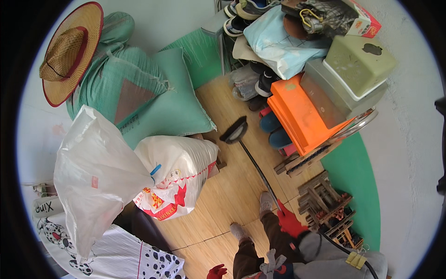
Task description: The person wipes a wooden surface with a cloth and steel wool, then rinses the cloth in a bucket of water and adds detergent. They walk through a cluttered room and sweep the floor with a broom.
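My right hand [290, 219], in a red glove, is closed around the long dark handle of a broom [259, 171]. The broom's dark bristle head [235, 132] rests on the wood-look floor, between the sacks and the shoes. My left hand [216, 271], also red-gloved, hangs low at the bottom edge, partly cut off, with its fingers apart and nothing seen in them. My two feet in grey shoes stand on the floor, between the hands and the broom head.
White sack [188, 164] and green sacks [163, 111] stand left, a straw hat [69, 52] on top. At right are an orange plastic stool [296, 111], blue slippers [278, 137], a green bin [360, 66] and stacked wooden stools [318, 195]. A shoe rack stands behind.
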`<control>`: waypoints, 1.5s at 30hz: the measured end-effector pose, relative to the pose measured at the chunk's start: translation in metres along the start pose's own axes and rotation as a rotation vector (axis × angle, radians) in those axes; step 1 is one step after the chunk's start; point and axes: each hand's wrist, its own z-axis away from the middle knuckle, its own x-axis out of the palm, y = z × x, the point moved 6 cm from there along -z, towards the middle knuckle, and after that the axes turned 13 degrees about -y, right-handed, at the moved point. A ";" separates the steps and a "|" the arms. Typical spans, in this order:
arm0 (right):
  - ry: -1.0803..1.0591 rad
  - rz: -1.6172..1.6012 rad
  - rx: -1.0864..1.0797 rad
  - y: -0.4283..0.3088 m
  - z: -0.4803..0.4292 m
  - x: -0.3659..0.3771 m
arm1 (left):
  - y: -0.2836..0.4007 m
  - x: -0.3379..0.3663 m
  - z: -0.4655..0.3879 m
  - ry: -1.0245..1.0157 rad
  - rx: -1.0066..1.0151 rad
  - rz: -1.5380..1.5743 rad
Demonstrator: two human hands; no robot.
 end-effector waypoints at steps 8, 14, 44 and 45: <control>-0.114 -0.186 -0.336 -0.123 -0.087 0.012 | 0.017 0.001 -0.004 0.003 0.040 -0.043; -0.182 -0.443 -0.242 -0.334 -0.292 0.042 | -0.009 0.021 0.002 0.099 -0.032 0.083; -0.024 -0.317 -0.154 -0.189 -0.292 -0.003 | 0.003 0.039 -0.001 0.093 -0.130 0.160; -0.034 -0.382 -0.189 -0.160 -0.271 0.005 | -0.006 0.037 0.001 0.084 -0.173 0.149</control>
